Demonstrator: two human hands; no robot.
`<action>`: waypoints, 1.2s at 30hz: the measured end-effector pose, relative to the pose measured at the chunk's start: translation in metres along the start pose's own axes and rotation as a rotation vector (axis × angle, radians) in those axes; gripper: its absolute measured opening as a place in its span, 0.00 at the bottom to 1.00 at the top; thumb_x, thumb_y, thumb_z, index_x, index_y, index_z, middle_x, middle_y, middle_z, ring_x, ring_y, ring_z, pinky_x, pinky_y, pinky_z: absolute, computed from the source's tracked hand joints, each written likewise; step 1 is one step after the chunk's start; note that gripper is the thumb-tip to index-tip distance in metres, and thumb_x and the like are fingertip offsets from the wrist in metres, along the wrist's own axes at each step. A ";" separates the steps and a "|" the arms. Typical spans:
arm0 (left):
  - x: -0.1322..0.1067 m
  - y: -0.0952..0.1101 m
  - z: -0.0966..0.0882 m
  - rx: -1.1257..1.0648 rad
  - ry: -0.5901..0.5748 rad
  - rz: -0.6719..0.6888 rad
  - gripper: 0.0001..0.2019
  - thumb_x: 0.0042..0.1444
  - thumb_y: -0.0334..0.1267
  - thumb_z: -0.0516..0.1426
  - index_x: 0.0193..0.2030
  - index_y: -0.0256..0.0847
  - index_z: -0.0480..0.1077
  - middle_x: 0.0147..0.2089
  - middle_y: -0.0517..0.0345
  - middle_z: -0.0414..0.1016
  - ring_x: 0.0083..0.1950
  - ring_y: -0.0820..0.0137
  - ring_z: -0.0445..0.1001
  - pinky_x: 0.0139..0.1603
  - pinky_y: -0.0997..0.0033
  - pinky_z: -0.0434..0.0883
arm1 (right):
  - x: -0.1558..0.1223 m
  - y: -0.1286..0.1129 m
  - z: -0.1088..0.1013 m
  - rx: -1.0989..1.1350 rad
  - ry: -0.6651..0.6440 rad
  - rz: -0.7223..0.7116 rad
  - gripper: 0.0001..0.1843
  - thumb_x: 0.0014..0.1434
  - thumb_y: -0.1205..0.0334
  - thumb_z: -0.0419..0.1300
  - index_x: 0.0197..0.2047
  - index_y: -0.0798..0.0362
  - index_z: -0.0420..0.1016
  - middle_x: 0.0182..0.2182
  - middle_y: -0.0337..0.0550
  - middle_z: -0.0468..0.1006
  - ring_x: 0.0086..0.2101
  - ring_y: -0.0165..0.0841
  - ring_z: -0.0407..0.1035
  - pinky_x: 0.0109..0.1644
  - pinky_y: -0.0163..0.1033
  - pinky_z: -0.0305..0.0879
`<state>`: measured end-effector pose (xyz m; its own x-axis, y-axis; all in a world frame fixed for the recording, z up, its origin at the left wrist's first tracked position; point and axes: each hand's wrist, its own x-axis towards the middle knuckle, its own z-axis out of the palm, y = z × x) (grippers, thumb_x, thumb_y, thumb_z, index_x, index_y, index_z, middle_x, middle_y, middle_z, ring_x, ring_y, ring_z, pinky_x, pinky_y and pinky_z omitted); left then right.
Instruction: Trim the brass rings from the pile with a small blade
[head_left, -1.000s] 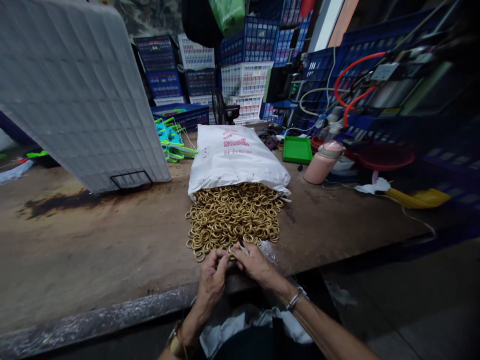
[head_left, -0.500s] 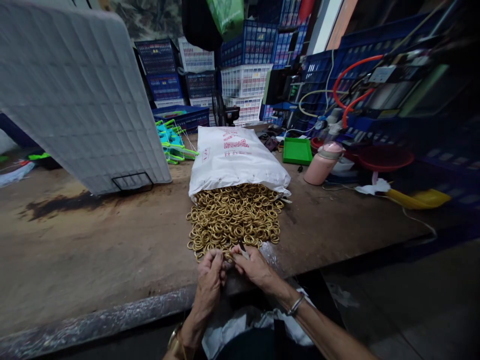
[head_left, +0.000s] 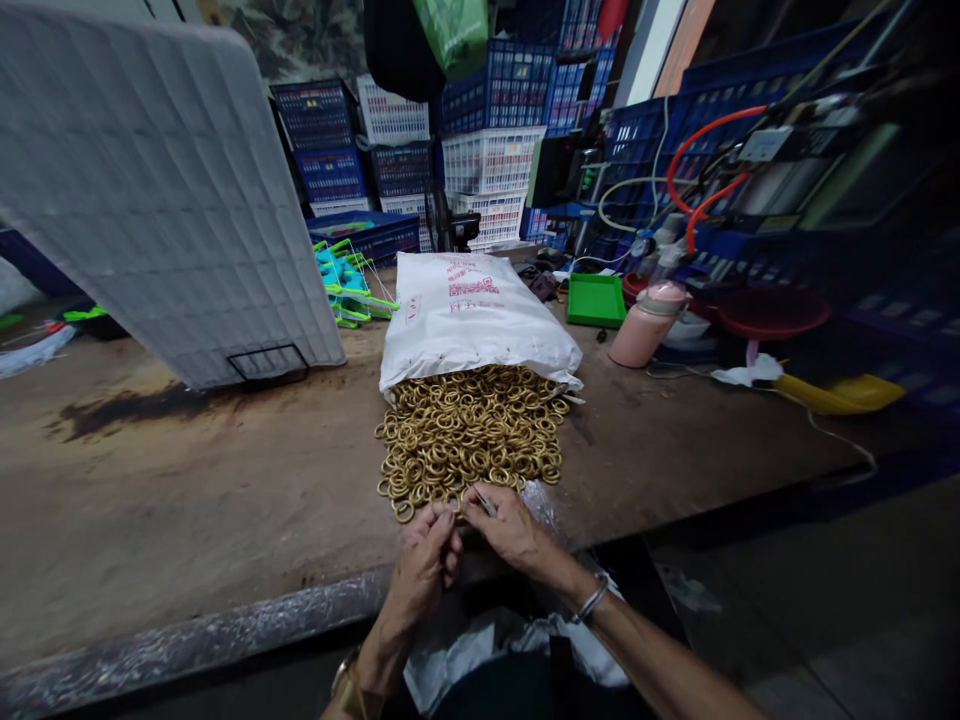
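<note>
A heap of brass-coloured rings (head_left: 469, 430) spills from the mouth of a white sack (head_left: 480, 320) with red print. At the near edge of the heap, my left hand (head_left: 427, 560) is closed, its thumb and forefinger pinching what looks like one ring (head_left: 455, 507). My right hand (head_left: 514, 530) is closed just beside it, fingertips almost meeting the left ones. A thin, pointed metal tool (head_left: 486, 502), perhaps a small blade, sticks out of the right fingers; its exact kind does not show. The fingers partly cover the ring.
A large pale ribbed panel (head_left: 172, 200) stands at left on the wooden table (head_left: 225, 520). To the right are a green tray (head_left: 595, 300), a pink bottle (head_left: 646, 328) and a yellow scoop-like piece (head_left: 840, 393). Stacked crates (head_left: 491, 162) fill the back.
Both hands stay at the heap's near edge. The tool in my right hand has turned slightly, and my left fingers have shifted a little to the right.
</note>
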<state>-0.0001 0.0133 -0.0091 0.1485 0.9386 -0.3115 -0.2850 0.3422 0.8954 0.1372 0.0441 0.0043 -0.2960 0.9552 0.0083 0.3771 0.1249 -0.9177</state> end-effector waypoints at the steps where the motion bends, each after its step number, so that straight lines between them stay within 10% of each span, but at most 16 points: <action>1: 0.000 0.000 0.000 -0.025 -0.012 -0.005 0.16 0.48 0.51 0.55 0.30 0.40 0.60 0.18 0.69 0.61 0.13 0.84 0.53 0.12 0.84 0.50 | 0.000 0.001 0.000 -0.005 -0.007 -0.009 0.11 0.54 0.59 0.51 0.26 0.55 0.66 0.22 0.34 0.64 0.26 0.25 0.57 0.29 0.29 0.54; 18: -0.001 -0.002 0.005 -0.058 0.068 0.003 0.18 0.45 0.52 0.57 0.32 0.41 0.59 0.20 0.70 0.61 0.14 0.84 0.54 0.14 0.84 0.49 | -0.012 0.008 0.003 -0.602 -0.047 -0.088 0.12 0.45 0.74 0.47 0.33 0.51 0.64 0.23 0.37 0.69 0.23 0.28 0.60 0.28 0.33 0.45; 36: -0.006 -0.006 0.005 -0.081 0.069 0.075 0.15 0.49 0.50 0.56 0.31 0.41 0.58 0.21 0.69 0.62 0.15 0.83 0.55 0.14 0.85 0.52 | -0.016 0.006 0.012 -0.650 -0.044 -0.042 0.12 0.47 0.73 0.47 0.35 0.53 0.61 0.25 0.40 0.70 0.25 0.29 0.62 0.28 0.32 0.46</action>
<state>0.0057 0.0052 -0.0109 0.0589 0.9616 -0.2680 -0.3685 0.2704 0.8894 0.1336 0.0260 -0.0063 -0.3526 0.9357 0.0100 0.8143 0.3121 -0.4894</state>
